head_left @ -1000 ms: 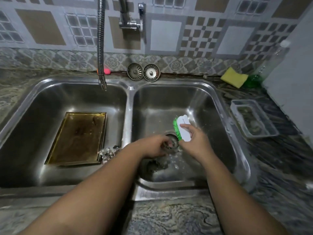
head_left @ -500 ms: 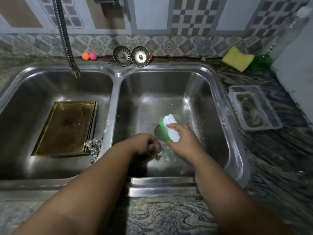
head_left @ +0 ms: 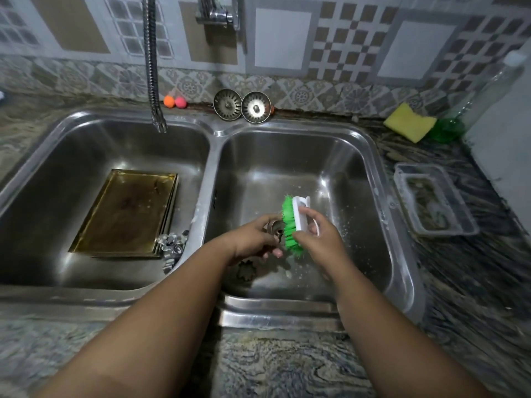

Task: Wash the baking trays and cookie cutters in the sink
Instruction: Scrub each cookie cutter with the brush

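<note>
Over the sink [head_left: 214,145], left fingers [head_left: 265,221] grip a half-hidden cutter [head_left: 275,227], right fingers [head_left: 311,215] the brush [head_left: 290,222].

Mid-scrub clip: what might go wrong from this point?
1. The round cookie cutter is small in the left hand; a stroke of the scrub brush in the right hand may knock it loose.
2. Both sink strainers sit on the back ledge, so a dropped cutter might lodge in the drain, hidden here.

Glossy steel sink [head_left: 370,156], tarnished brassy tray [head_left: 123,211], plastic-bristled brush [head_left: 291,222].
</note>
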